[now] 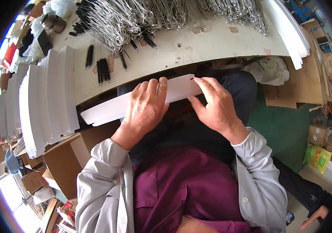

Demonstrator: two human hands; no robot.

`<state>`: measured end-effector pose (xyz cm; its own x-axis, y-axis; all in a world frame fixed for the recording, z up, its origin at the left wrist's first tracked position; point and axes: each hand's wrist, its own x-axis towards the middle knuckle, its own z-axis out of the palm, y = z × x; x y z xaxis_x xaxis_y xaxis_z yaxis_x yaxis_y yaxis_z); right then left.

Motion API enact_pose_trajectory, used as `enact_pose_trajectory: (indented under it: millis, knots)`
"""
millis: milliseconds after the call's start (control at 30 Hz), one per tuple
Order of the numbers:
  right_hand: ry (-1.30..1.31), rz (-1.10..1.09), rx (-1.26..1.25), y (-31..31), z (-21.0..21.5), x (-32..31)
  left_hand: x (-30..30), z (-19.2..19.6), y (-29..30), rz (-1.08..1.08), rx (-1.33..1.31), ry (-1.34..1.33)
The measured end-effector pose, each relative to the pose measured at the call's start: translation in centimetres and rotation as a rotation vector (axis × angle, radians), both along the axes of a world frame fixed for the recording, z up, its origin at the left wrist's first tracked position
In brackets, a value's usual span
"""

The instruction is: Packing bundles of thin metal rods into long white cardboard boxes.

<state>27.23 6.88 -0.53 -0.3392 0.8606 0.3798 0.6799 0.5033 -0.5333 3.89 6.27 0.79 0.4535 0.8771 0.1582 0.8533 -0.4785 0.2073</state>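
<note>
A long, narrow white cardboard box point(179, 86) lies across my lap in front of the table edge, its left end lower than its right. My left hand point(144, 105) is wrapped over the middle of it, knuckles up, with the thumb on the near side. At the box's right end, my right hand point(216, 105) pinches the end flaps between thumb and fingers. Part of the box is hidden under my left hand.
Wire-handled brushes point(150, 19) are heaped on the table point(212, 42), several black bristle heads near its edge. Stacked white box blanks point(47, 97) stand at left, more white strips point(290, 31) at right. A steel cup point(53, 23) sits far left. Another person's hand point(317, 215) shows lower right.
</note>
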Motion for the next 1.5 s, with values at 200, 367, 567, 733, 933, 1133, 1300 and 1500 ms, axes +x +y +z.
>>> enact_pose_trajectory:
  millis: [200, 367, 567, 733, 933, 1133, 1300, 1500]
  knots:
    - [0.184, -0.051, -0.207, -0.9, -1.4, -2.4, -0.2, -1.4, 0.0, -0.042, 0.148, -0.054]
    - [0.488, -0.083, -0.433, -1.3, -2.0, -3.0, -0.7, -2.2, -0.5, -0.024, 0.146, -0.046]
    - [0.656, -0.021, -0.784, -0.8, -2.4, -2.3, -0.9, -3.1, -1.1, 0.008, 0.028, -0.041]
    - [0.702, -0.01, -0.917, -0.5, -1.5, -2.0, -1.1, -3.6, -1.2, -0.041, 0.094, -0.062]
    - [0.827, -0.007, -1.159, 0.3, -0.8, -1.2, -1.1, -3.5, -1.4, -0.06, 0.108, -0.103]
    - [0.978, 0.037, -1.407, 1.2, -0.5, -0.7, -1.2, -3.1, -1.3, -0.066, 0.074, -0.103]
    - [0.817, 0.015, -1.157, 0.4, -0.6, -1.0, -1.4, -2.7, -0.8, -0.056, 0.027, -0.121]
    - [-0.169, 0.271, -0.007, 0.5, 1.4, -2.3, -1.1, -2.0, -0.4, -0.022, -0.036, -0.157]
